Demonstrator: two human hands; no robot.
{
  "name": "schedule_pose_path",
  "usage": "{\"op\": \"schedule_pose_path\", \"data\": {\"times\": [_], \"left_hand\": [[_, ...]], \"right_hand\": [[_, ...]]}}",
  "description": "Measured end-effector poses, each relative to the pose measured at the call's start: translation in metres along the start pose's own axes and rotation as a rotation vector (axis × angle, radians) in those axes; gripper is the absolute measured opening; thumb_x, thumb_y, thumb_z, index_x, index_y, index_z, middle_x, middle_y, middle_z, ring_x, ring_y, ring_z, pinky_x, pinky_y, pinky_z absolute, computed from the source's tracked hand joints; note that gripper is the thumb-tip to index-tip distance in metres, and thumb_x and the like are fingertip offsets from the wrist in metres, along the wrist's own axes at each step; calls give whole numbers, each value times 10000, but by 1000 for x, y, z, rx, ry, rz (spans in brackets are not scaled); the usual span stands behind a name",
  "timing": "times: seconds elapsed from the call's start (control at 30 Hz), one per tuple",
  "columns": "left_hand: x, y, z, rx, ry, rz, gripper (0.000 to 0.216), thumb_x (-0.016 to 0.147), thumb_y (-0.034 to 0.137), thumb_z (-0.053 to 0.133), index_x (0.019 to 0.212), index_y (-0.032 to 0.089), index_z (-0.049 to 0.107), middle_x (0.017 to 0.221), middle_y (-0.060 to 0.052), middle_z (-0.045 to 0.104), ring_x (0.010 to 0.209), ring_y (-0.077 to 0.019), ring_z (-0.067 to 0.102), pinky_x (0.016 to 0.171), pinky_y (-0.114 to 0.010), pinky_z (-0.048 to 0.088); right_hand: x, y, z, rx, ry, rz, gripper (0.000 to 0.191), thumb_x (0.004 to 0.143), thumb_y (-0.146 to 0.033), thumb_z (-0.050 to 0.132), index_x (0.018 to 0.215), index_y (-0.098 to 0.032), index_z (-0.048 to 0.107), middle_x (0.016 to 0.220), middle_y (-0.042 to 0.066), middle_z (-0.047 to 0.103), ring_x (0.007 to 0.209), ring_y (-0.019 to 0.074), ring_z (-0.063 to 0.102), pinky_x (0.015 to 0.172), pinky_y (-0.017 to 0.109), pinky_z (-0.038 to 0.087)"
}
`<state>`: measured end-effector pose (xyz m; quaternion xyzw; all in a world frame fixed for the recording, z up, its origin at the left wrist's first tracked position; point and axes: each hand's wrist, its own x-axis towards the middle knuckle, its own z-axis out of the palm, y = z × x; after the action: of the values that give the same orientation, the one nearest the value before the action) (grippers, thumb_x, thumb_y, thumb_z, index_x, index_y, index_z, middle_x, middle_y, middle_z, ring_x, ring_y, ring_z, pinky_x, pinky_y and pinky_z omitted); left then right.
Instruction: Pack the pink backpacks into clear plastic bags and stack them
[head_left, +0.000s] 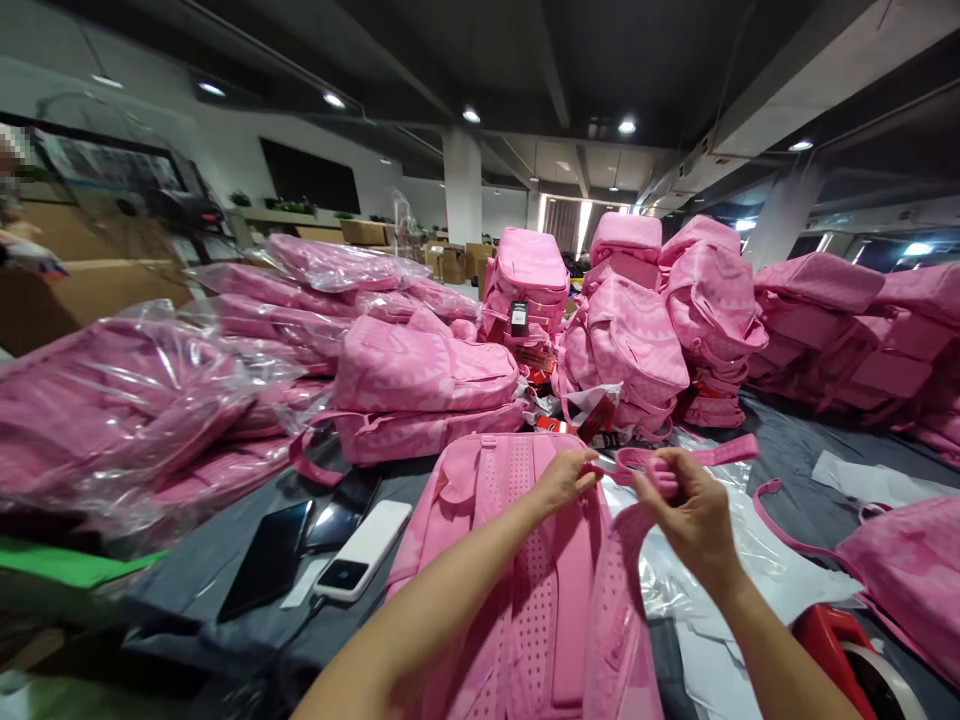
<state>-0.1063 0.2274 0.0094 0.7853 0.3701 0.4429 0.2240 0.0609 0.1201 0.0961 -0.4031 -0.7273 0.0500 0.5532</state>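
A pink backpack (491,520) lies in front of me with its perforated back panel and shoulder straps facing up. At its upper right, my left hand (566,480) pinches a thin length of pink webbing strap. My right hand (686,500) grips the same strap (731,452) around a buckle or folded loop, and its loose end sticks out to the right. The fingers partly hide the buckle. Below my right hand, a wide padded shoulder strap (619,590) hangs down along the backpack's right side.
Plastic-wrapped pink backpacks (142,390) are heaped on the left. Unwrapped backpacks (630,340) stand stacked behind and to the right. A black phone (266,555) and a white power bank (364,550) lie left. Clear bags and papers (750,570) and a red tape dispenser (832,640) lie right.
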Motion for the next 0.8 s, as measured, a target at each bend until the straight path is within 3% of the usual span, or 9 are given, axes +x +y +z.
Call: {"op": "schedule_pose_path", "data": {"times": [0.07,0.13,0.2,0.27,0.37,0.47,0.57,0.7,0.8], "left_hand": [[-5,23,-10,22,99,107,550,823,354,718,1332,188,590,1314,-151,647,1239,-309,573,1075,-472,430],[-3,44,-20,44,140,309,601,864,364,710,1416,208,529,1429,-148,590,1361,-302,492,1173,-481,324],[6,57,-29,52,82,470,348,936,325,641,1269,223,641,1297,-111,686,1269,-260,573,1179,-452,301],[16,61,-38,86,11,469,138,962,289,607,1004,218,717,1058,-72,754,1071,-225,650,1143,-435,321],[7,58,-50,136,21,279,178,932,272,633,778,199,684,858,-49,726,958,-227,632,1129,-457,310],[-40,59,-44,-8,48,-10,158,872,232,622,721,189,641,767,-30,675,861,-224,607,1030,-438,411],[-110,68,-16,-324,9,-303,184,855,256,534,724,188,645,717,-25,663,754,-223,607,747,-349,508],[-179,74,16,-756,129,-798,165,785,316,591,858,207,692,859,-56,722,916,-274,660,805,-375,545],[-196,72,0,-594,-81,-741,140,780,360,641,766,226,680,802,-48,712,890,-260,672,842,-354,539]], "right_hand": [[12,4,-13,66,-92,122,262,912,-454,641,827,-212,584,641,-39,521,503,98,453,440,208,366],[22,4,-20,133,-212,161,342,912,-530,636,826,-203,581,671,-33,515,546,103,453,467,212,369],[31,-1,-22,226,-327,176,394,886,-582,668,875,-197,586,742,-11,562,617,118,508,525,222,414],[40,-7,-24,311,-422,210,442,856,-613,705,949,-197,585,787,0,590,640,126,530,543,230,424],[54,-4,-30,306,-497,230,467,844,-625,719,992,-203,584,762,-20,557,601,116,481,523,231,386],[67,19,-20,81,-451,90,433,851,-605,721,985,-206,620,750,-22,529,633,134,475,569,250,394],[73,52,20,-210,-457,-10,303,883,-491,725,991,-216,652,870,19,591,734,165,557,669,278,446],[68,83,94,-364,-675,29,194,892,-393,731,995,-237,677,1099,68,646,950,224,645,802,322,489],[64,100,131,-360,-728,18,239,827,-396,800,970,-235,698,1178,90,662,1083,272,641,912,364,481]]}}
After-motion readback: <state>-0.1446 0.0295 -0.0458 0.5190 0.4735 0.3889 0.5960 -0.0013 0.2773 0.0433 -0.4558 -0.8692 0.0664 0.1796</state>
